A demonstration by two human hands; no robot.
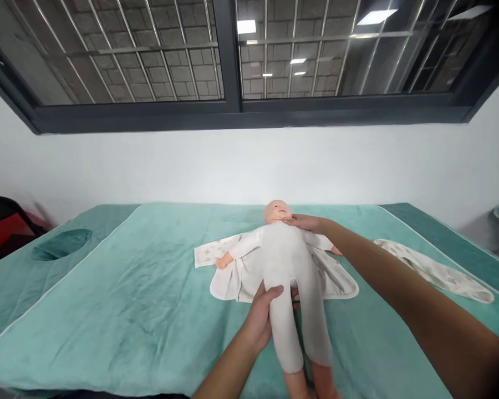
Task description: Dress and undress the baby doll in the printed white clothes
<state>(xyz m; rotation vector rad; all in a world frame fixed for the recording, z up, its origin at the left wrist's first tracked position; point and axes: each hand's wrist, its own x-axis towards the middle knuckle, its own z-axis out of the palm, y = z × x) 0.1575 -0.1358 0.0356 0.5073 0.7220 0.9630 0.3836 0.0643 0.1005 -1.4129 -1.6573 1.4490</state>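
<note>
A baby doll [283, 260] in a white bodysuit lies face up on a teal towel [141, 288], its head toward the wall. An open white garment [233, 277] is spread under its torso, with one arm in a sleeve. My left hand [264, 313] is wrapped round the doll's left thigh from beside and below. My right hand [307, 223] reaches over the doll and rests at its neck and shoulder, fingers curled against it.
A second white patterned cloth [436, 271] lies on the towel at the right. The bed has a dark green cover with a round face hole [62, 244] at the left. A red and black object [4, 227] stands at the far left. A white wall and windows lie behind.
</note>
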